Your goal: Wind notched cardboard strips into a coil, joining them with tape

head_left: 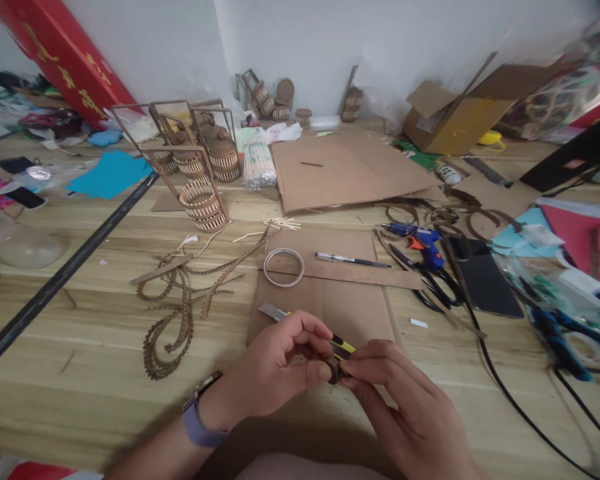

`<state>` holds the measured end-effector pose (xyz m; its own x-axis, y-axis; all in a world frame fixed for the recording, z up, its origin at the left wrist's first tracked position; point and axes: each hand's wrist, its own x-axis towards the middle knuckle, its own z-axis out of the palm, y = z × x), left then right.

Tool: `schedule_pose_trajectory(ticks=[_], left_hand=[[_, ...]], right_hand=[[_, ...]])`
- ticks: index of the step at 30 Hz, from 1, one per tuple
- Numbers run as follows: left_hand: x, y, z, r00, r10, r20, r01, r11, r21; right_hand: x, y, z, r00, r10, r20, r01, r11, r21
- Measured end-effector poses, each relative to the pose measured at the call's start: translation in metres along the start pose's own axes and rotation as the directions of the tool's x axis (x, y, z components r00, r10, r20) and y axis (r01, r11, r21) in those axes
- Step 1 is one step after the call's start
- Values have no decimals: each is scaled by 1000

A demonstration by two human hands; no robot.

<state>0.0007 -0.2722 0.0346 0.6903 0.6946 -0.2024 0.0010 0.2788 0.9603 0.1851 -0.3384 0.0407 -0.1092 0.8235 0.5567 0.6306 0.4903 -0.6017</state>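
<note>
My left hand and my right hand meet low in the middle of the view. Both pinch a small brown coil, apparently a rolled strip of cardboard, mostly hidden by the fingertips. Behind the fingers a yellow and black utility knife lies on a cardboard sheet, its middle covered by my left hand. A ring of tape and a pen rest further up, the pen on a long cardboard strip.
Corrugated strips curl at the left near a small stick basket with a tall handle. Short sticks lie behind the tape. To the right are scissors, a blue glue gun, a phone and a black cable.
</note>
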Motion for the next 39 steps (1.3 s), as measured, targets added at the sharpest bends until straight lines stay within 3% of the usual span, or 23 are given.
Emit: schedule_pose_trajectory(ticks=[3, 6, 9, 11, 13, 15, 17, 19, 21, 24, 26, 28, 30, 33, 36, 39], left_hand=[[-3, 5, -2, 995, 93, 34, -98, 976, 196], [-5, 11, -1, 982, 169, 78, -186, 893, 409], [-5, 15, 0, 957, 256, 136, -286, 763, 579], [-6, 16, 2, 933, 309, 187, -356, 701, 618], [-8, 18, 4, 908, 348, 231, -414, 676, 609], [-9, 20, 6, 896, 357, 264, -443, 673, 592], [-10, 23, 8, 900, 326, 290, -437, 673, 597], [-11, 26, 8, 905, 290, 310, -424, 662, 618], [-11, 28, 8, 898, 293, 328, -439, 642, 629], [-13, 24, 7, 871, 362, 331, -491, 617, 616], [-13, 15, 6, 852, 431, 298, -518, 611, 598], [-13, 3, 6, 846, 497, 194, -506, 630, 589], [-12, -7, 6, 862, 502, 63, -450, 703, 551], [-8, -12, 7, 902, 421, -100, -360, 859, 365], [-3, -8, 7, 937, 332, -111, -319, 940, 119], [2, -6, 9, 963, 261, -69, -267, 958, -106]], right_hand=[[0, 1, -2, 997, 73, 17, -74, 996, 56], [-1, 5, -4, 974, 213, 82, -221, 969, 107], [0, 9, -6, 886, 401, 232, -439, 887, 145], [2, 10, -5, 789, 518, 331, -602, 759, 248], [3, 10, -2, 684, 560, 468, -730, 543, 416], [2, 10, 2, 609, 512, 606, -786, 286, 548], [-2, 9, 5, 555, 468, 687, -803, 86, 590], [-5, 9, 6, 513, 463, 723, -806, -29, 591], [-7, 8, 6, 493, 461, 738, -813, -58, 579], [-7, 7, 8, 521, 463, 717, -811, 8, 585], [-6, 5, 10, 567, 498, 656, -793, 113, 599], [-6, 4, 11, 649, 533, 543, -745, 301, 595], [-5, 1, 10, 758, 530, 381, -650, 558, 517], [-2, -3, 6, 900, 414, 139, -437, 855, 281], [4, -7, 3, 957, 288, 23, -289, 947, 140], [8, -7, 3, 970, 241, -20, -236, 962, 138]])
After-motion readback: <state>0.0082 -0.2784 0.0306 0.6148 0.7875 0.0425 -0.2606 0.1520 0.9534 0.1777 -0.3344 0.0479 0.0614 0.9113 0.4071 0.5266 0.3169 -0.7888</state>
